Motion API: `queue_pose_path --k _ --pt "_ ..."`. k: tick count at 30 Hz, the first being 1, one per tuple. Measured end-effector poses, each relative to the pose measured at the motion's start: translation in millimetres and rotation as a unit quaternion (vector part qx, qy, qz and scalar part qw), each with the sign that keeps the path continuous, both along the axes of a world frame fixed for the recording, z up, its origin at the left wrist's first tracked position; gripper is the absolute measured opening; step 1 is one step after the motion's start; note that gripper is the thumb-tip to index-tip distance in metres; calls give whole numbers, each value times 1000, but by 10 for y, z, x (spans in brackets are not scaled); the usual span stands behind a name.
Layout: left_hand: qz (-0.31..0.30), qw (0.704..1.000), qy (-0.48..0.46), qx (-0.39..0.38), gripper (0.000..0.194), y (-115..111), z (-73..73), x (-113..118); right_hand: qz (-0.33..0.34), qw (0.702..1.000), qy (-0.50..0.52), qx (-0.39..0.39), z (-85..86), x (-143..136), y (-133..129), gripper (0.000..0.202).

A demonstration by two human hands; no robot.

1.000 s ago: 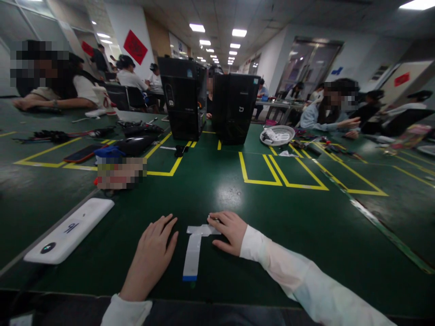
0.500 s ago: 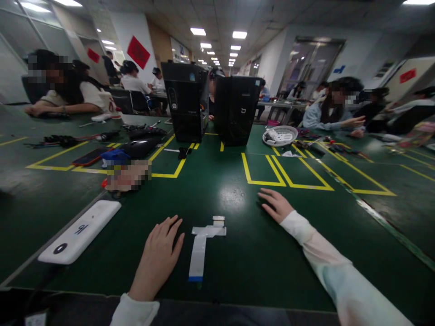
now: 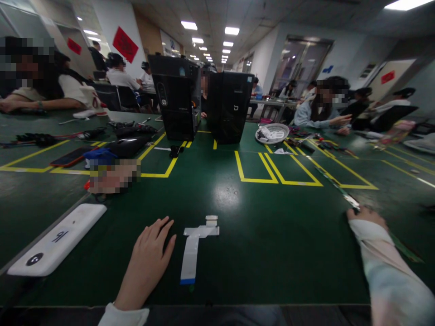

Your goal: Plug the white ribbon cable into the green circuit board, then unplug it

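Note:
My left hand (image 3: 149,260) lies palm down on the green table (image 3: 258,253), fingers stretched out and holding nothing. Just right of it is a white flat ribbon cable (image 3: 189,260) with a blue end, bent into an angled shape, its small connector piece (image 3: 211,221) at the top. Far to the right, my right hand (image 3: 369,217) is over a long, narrow green circuit board strip (image 3: 348,198). Its fingers are bent down around the strip and partly hidden. The strip shows on both sides of the hand.
A white power bank-like block (image 3: 57,242) lies at the left. Two black computer towers (image 3: 176,104) stand at the back, near a white basket (image 3: 272,133). Cables and a blue item (image 3: 100,156) lie back left. Yellow tape (image 3: 299,183) marks the table. Other people sit around.
My right hand has moved right and toward me, from bare table onto the circuit board strip. The view has turned slightly right. My left hand and the ribbon cable stay put.

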State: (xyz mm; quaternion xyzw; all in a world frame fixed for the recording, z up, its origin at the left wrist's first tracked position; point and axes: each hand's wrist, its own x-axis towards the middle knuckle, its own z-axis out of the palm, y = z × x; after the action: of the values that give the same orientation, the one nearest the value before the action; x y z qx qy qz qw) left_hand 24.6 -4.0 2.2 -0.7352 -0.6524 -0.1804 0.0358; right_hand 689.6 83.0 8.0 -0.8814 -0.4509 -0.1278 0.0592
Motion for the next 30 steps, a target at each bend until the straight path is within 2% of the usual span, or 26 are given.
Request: queue_pose_path --k 2,8,12,16,18,19,21,24,26,28,30 --pt "0 1000 0 0 52 6 1 0 -14 1000 18 -10 1 -3 1 66" --pt "-5 1000 2 12 52 11 -8 2 2 998 42 -42 -22 -70 -55 72" --pt "0 1000 0 9 52 -3 2 6 97 994 16 -57 -187 5 -194 63" --pt "1 1000 -1 3 53 -9 12 11 208 978 11 -9 -402 82 -429 57" --pt "0 1000 1 -1 54 -7 11 10 240 971 6 12 -451 49 -572 60" --pt "0 1000 3 -3 55 -5 9 8 237 971 -1 23 -452 8 -645 63" --pt "1 1000 5 -7 56 -1 5 3 189 981 -15 37 -411 -110 -783 70" --pt "6 1000 9 -13 56 -2 -2 -5 30 998 -4 46 -298 -300 -930 80" --pt "6 1000 12 -11 56 -5 -9 -10 -55 997 24 41 -244 -361 -971 82" --pt "-1 1000 17 -4 56 -7 -19 -13 -80 995 50 24 -236 -327 -967 80" --pt "-6 1000 20 5 56 -8 -27 -12 -65 997 51 11 -270 -195 -929 75"
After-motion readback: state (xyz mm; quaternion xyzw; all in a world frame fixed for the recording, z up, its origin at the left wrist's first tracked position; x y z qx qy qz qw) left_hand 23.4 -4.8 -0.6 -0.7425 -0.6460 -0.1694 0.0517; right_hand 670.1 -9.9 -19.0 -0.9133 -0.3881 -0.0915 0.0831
